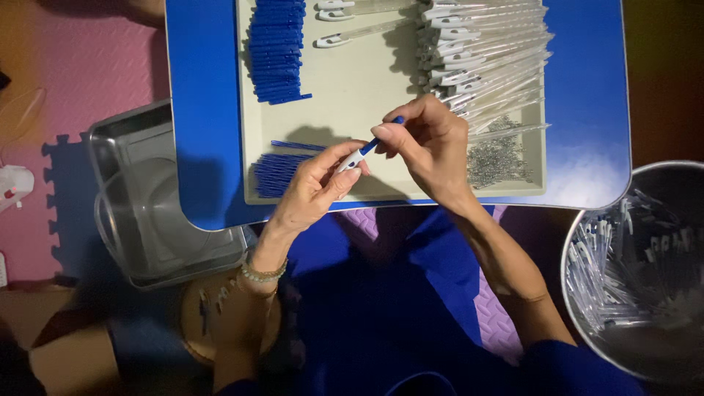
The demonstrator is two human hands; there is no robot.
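I note my left hand (pixel 315 187) pinching a white pen part (pixel 352 159) above the tray (pixel 352 95); right hand (pixel 429 143) fingers closed on its blue piece (pixel 381 136). Keep both aligned, press straight.

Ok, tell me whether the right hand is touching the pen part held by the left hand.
Touching. The head view shows the right hand with its fingers pinching the blue end of the pen part, while the left hand grips the white end.

white pen (pixel 357 156) with blue tip, slanted, above the cream tray (pixel 352 95)
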